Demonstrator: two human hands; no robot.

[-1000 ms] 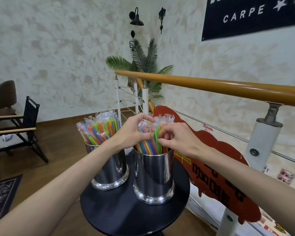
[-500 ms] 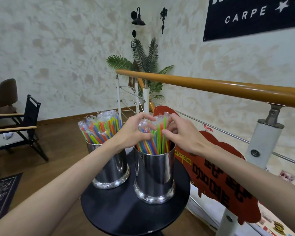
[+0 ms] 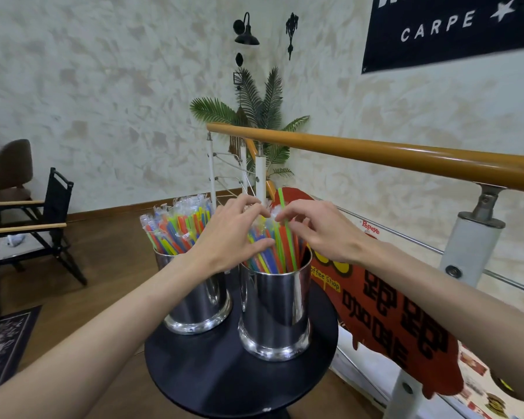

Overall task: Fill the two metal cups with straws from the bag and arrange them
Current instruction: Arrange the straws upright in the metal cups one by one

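- Over the right metal cup (image 3: 275, 309), the left hand (image 3: 229, 241) cups the straws (image 3: 268, 252) with curled fingers; the right hand (image 3: 319, 234) pinches a raised green straw (image 3: 286, 225).
- Pulling it sideways could drag neighbours out.
- Leaning on the bundle might tip that cup, or nudge the filled left metal cup (image 3: 195, 300) on the small round table (image 3: 224, 379).

Two shiny metal cups, the left cup (image 3: 198, 300) and right cup (image 3: 275, 309), are standing upright side by side, brimming with wrapped colourful straws (image 3: 176, 228), one green straw (image 3: 285, 219) poking higher.
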